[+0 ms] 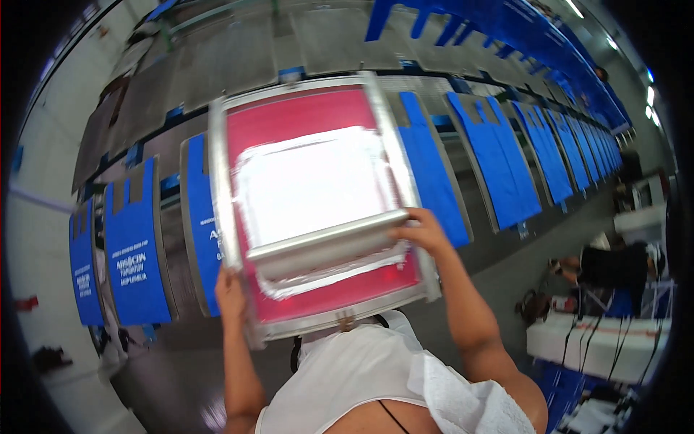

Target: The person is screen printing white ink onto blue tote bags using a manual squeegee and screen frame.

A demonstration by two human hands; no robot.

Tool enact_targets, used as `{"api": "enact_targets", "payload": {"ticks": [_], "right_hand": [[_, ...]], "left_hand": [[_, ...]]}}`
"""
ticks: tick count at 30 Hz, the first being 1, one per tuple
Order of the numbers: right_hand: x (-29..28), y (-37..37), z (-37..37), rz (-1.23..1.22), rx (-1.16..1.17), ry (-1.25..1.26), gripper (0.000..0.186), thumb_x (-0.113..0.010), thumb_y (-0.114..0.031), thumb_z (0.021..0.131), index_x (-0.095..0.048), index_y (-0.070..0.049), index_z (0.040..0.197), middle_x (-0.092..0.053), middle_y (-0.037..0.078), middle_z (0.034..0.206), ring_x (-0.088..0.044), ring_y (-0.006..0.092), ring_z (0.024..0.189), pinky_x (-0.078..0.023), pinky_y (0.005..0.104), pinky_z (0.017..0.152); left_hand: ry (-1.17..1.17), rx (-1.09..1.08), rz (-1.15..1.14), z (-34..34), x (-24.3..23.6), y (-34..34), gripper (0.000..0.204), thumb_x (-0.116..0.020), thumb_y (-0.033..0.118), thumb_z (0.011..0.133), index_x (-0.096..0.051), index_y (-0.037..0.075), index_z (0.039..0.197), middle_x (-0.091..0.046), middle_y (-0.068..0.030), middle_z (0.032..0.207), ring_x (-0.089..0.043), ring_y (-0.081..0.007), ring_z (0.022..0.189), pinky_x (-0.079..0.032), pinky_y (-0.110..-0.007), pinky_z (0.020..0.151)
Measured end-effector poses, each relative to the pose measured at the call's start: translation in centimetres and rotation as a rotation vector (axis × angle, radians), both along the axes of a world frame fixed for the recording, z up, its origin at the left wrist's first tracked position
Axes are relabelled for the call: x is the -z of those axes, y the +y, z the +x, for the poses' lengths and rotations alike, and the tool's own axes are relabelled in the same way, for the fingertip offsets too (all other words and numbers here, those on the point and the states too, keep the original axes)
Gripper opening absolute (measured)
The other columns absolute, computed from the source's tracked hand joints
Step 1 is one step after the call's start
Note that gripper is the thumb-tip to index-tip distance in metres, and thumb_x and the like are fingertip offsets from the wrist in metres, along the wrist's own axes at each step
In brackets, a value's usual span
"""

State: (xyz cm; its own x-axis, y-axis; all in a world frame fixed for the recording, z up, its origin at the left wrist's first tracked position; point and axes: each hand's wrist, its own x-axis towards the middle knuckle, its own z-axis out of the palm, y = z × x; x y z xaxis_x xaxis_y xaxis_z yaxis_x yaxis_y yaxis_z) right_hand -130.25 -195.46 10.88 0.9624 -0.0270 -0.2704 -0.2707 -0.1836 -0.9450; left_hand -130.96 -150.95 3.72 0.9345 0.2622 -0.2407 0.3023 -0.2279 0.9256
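A screen-printing frame (220, 181) with metal edges and a pink mesh with a white middle lies over a blue bag on the long table. My left hand (230, 291) grips the frame's lower left edge. My right hand (419, 230) holds the right end of a metal squeegee (325, 235) that lies across the mesh near its lower part. Blue bags (134, 246) with white print lie to the left of the frame. Unprinted blue bags (499, 166) lie in a row to the right.
The long grey table (238, 50) carries rows of blue bags (571, 145) running far to the right. A white cloth (463, 401) hangs on my right shoulder. A person in black (614, 264) bends by white tables (600, 347) at the right. Grey floor lies below.
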Motion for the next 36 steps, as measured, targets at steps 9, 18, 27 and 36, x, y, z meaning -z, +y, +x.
{"api": "enact_targets", "payload": {"ticks": [9, 18, 27, 36], "right_hand": [[1.6, -22.8, -2.1, 0.026, 0.044, 0.063, 0.032, -0.076, -0.008, 0.064, -0.068, 0.001, 0.094, -0.066, 0.006, 0.084, -0.059, 0.0134, 0.080, -0.046, 0.0280, 0.076], [5.2, -29.1, 0.7, -0.193, -0.060, 0.102, 0.031, -0.079, -0.013, 0.065, -0.069, -0.004, 0.093, -0.066, 0.004, 0.080, -0.060, 0.0131, 0.073, -0.048, 0.0284, 0.067], [4.4, -28.0, 0.6, 0.003, 0.000, 0.220, 0.038, -0.080, -0.012, 0.063, -0.066, 0.001, 0.096, -0.067, 0.007, 0.087, -0.061, 0.0140, 0.083, -0.049, 0.0302, 0.077], [8.8, -28.0, -0.4, -0.007, -0.072, 0.041, 0.032, -0.079, -0.014, 0.067, -0.069, -0.001, 0.094, -0.062, 0.002, 0.077, -0.056, 0.0095, 0.067, -0.044, 0.0238, 0.060]], "left_hand": [[-0.011, 0.071, 0.083, -1.1, 1.0, -24.6, 0.048, -0.052, 0.030, 0.095, -0.047, -0.003, 0.130, -0.061, -0.0185, 0.116, -0.057, -0.0190, 0.105, -0.044, -0.030, 0.088], [0.077, -0.076, 0.043, -2.0, 3.7, -28.3, 0.043, -0.050, 0.026, 0.096, -0.050, -0.004, 0.127, -0.062, -0.0156, 0.114, -0.056, -0.0186, 0.102, -0.043, -0.030, 0.090], [0.012, 0.016, -0.037, -1.9, 3.0, -29.0, 0.046, -0.049, 0.024, 0.096, -0.045, -0.006, 0.130, -0.057, -0.0170, 0.121, -0.054, -0.0216, 0.110, -0.040, -0.032, 0.094], [0.049, -0.028, 0.090, -1.9, 4.6, -28.1, 0.054, -0.054, 0.038, 0.093, -0.048, -0.002, 0.130, -0.058, -0.0159, 0.121, -0.053, -0.0191, 0.111, -0.039, -0.029, 0.095]]}}
